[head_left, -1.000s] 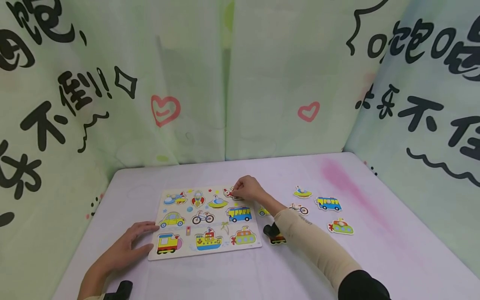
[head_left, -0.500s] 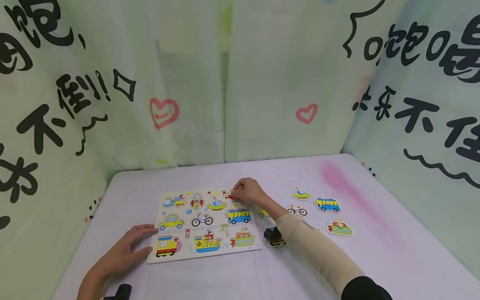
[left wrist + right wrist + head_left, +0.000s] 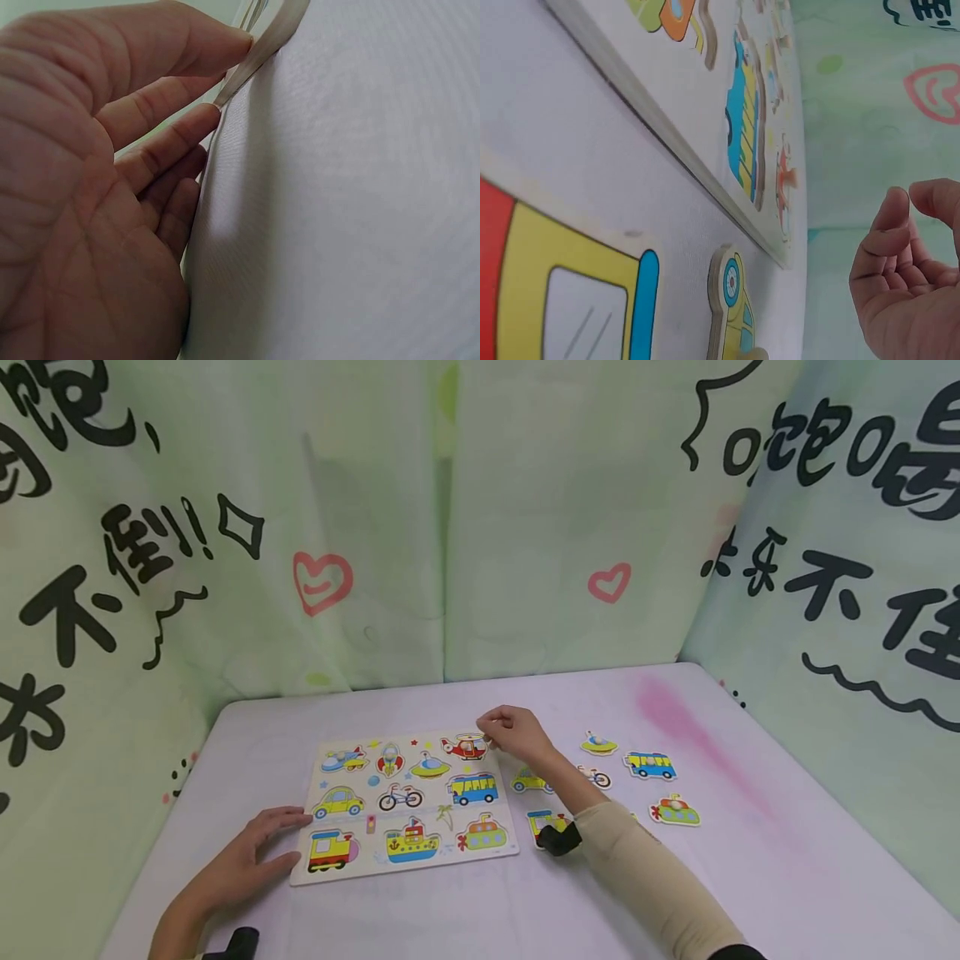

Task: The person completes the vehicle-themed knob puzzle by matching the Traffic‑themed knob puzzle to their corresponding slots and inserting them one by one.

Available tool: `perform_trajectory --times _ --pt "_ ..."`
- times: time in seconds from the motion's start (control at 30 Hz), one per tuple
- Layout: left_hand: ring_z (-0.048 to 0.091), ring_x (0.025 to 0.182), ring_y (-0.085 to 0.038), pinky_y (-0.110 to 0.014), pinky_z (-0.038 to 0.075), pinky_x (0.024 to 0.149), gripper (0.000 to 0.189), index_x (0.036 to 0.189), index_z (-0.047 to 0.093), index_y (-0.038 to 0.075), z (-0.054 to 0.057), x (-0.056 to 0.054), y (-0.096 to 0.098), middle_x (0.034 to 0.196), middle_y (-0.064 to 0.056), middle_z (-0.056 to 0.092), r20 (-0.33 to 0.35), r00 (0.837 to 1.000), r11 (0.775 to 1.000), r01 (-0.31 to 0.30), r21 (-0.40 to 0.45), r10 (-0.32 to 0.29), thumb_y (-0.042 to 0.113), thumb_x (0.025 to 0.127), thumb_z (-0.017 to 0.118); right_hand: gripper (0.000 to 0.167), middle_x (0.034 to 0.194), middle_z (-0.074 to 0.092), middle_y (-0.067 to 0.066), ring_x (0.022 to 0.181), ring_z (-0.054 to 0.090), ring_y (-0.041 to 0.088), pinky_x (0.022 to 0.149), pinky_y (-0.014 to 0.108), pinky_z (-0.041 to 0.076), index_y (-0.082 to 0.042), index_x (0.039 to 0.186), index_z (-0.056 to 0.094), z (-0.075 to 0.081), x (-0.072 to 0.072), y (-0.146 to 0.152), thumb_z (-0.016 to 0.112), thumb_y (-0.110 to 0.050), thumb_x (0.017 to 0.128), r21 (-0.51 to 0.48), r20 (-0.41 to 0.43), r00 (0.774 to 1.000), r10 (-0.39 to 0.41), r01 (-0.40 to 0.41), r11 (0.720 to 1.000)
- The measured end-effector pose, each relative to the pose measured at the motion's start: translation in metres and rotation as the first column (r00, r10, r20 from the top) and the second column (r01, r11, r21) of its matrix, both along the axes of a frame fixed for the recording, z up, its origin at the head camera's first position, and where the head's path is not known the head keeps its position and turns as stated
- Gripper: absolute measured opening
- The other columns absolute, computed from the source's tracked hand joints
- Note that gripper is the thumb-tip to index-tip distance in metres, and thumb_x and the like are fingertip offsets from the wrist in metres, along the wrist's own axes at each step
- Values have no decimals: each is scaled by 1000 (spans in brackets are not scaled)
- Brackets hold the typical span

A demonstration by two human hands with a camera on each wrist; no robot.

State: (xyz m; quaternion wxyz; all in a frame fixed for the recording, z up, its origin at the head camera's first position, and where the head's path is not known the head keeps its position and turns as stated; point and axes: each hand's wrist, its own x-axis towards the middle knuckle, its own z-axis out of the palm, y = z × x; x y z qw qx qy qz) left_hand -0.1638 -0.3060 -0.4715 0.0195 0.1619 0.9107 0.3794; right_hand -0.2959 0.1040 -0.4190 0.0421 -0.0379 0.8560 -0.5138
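A flat white puzzle board (image 3: 371, 847) with vehicle pictures lies on the table. My left hand (image 3: 247, 856) touches its left edge with thumb and fingertips; in the left wrist view the left hand (image 3: 112, 187) has its fingers fairly straight against the thin board edge (image 3: 262, 49). At the board's top right corner, a red helicopter piece (image 3: 465, 747) sits in its place, its peg (image 3: 788, 178) standing out in the right wrist view. Just right of the helicopter hovers my right hand (image 3: 517, 732), fingers loosely bent, a small gap between thumb and forefinger (image 3: 892, 210), holding nothing.
Right of the board lie loose pieces: a yellow car (image 3: 529, 779), a train (image 3: 544, 821) partly behind a black wrist strap, a bicycle (image 3: 596, 777), a flying saucer (image 3: 598, 743), a blue bus (image 3: 651, 765) and a submarine (image 3: 675, 810). Printed curtains (image 3: 525, 527) surround the table.
My right hand has let go of the helicopter piece and moved slightly up and right, uncovering it. The left hand stays at the board's edge.
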Motion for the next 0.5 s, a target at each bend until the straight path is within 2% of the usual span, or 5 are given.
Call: perform_trajectory --times 0.23,0.5 --pt "46 135 -45 -69 39 107 46 133 64 12 -1 0 0 142 -17 54 -14 1000 1000 -1 -22 1 14 90 78 27 98 72 8 84 63 20 79 30 55 -9 117 70 5 8 13 64 -30 102 -32 23 1000 -18 19 999" --pt "42 136 -48 -71 37 107 46 135 63 12 1 1 1 144 -19 52 19 1000 1000 -10 -16 10 15 91 77 26 97 71 7 84 62 20 81 32 55 -9 117 69 6 11 24 65 -30 102 -34 30 999 -25 26 999"
